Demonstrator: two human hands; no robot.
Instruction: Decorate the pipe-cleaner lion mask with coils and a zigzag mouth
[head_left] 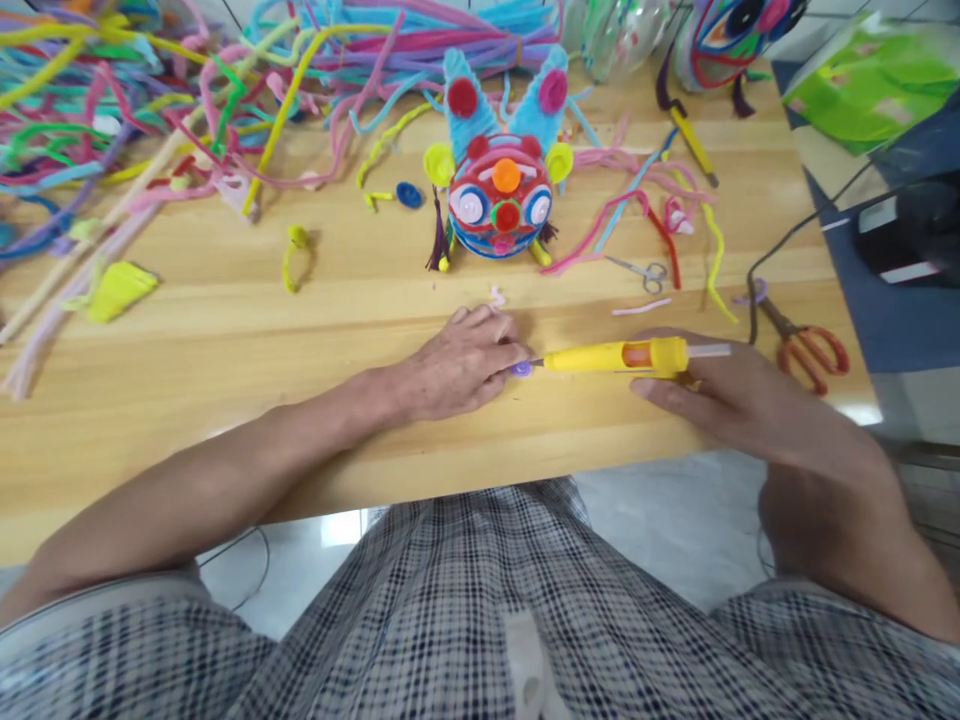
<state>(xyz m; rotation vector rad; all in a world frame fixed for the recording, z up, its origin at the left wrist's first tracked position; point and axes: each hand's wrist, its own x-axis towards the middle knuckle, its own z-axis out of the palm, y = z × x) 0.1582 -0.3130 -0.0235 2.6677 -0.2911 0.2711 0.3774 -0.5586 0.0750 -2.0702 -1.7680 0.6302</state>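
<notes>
My right hand (720,385) is closed round a yellow hot glue gun (592,358), with a clear glue stick poking out of its back end. The gun's nozzle points left and meets a small purple pipe-cleaner coil (522,369) on the table. My left hand (469,365) rests on the wood with its fingertips pinching that coil at its edge. Just beyond the left hand lies a short pale pink scrap (496,296). A colourful pipe-cleaner animal head (501,190) with blue ears stands upright farther back.
Small scissors (641,272) and orange-handled scissors (810,345) lie to the right, near a black cord (780,245). A yellow utility knife (694,145) is at the back right. Loose pipe cleaners (150,130) heap up at the back left, with a yellow piece (124,290) in front.
</notes>
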